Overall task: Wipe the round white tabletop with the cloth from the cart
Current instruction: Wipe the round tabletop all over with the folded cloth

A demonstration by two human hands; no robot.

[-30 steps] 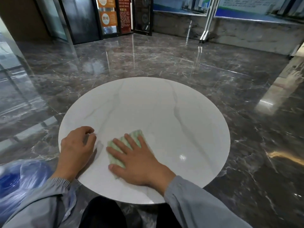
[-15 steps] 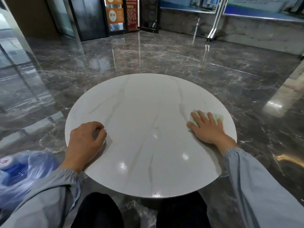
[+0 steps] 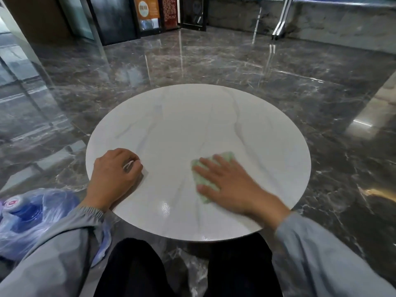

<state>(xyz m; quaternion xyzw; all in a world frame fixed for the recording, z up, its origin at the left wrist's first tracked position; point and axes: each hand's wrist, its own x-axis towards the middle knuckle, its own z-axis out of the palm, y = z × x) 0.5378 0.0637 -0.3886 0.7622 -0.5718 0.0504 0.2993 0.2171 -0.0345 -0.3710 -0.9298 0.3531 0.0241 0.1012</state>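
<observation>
Grips: two, both bare, entered from the head view, the only one supplied.

1. right grip: released and flat, fingers straight and spread, palm pressing down on the cloth. It grasps nothing. Slightly blurred, which suggests mid-stroke.
2. cloth: pale green, folded, lying on the near right part of the counter beneath the right grip. One corner shows past the fingertips, and one edge shows beside the thumb.
3. left grip: fingers curled under, resting on the counter close to its left rim, well apart from the cloth. A pale streak shows at the fingertips. Whether anything is pinched there cannot be told.
4. counter: round, white, glossy, with faint grey veins.
5. water jug: blue, wrapped in clear plastic, on the floor at lower left.
6. floor: dark polished marble.
7. Cart: not in view.

Step in hand, as judged: wiping, with the cloth already down on the surface.

Next move calls for: even flat pressure, with sweeps carried to the far half and round the rim. The left grip must lift off so the patch under it can be wiped.
</observation>
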